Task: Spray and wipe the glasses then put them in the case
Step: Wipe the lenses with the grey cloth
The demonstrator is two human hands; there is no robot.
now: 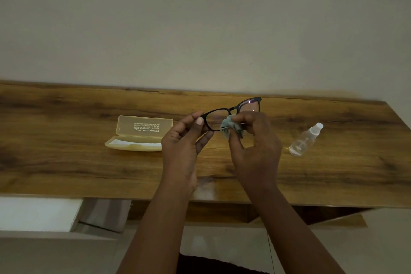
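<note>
Head view: wooden table [66,140] against a plain wall, both forearms reaching in from below.
Glasses [233,111]: dark frame, held up over the table between the two hands, tilted with the right-side lens higher; not yet in the case.
Left hand [184,138]: thumb and fingers pinched on the outer end of the left-side rim, near the hinge.
Right hand [253,138]: fingers and thumb clamped on a bunched grey-blue cloth [231,127], pressed against the left-side lens near the bridge.
Case [138,133]: translucent yellow, lid swung open, lying on the table well left of the hands; a white strip visible inside, nature unclear.
Spray bottle [303,140]: clear, tipped on its side to the right of the hands, apart from them.
Stage, as judged: wiping under way, casing not begun.
Risk, frame: single-point hold at one corner; hard rubbing likely to twist or flex the frame, or lever it out of the pinch onto the table.
Risk, lens: thumb close to the glass; fresh smudge likely on contact.
Risk, coverage: right-side lens untouched by the cloth at present; easy to skip.
Risk, bottle: lying loose, prone to roll if bumped by an elbow.
Risk, casing: temples not visibly folded; lid unlikely to close over open arms.
</note>
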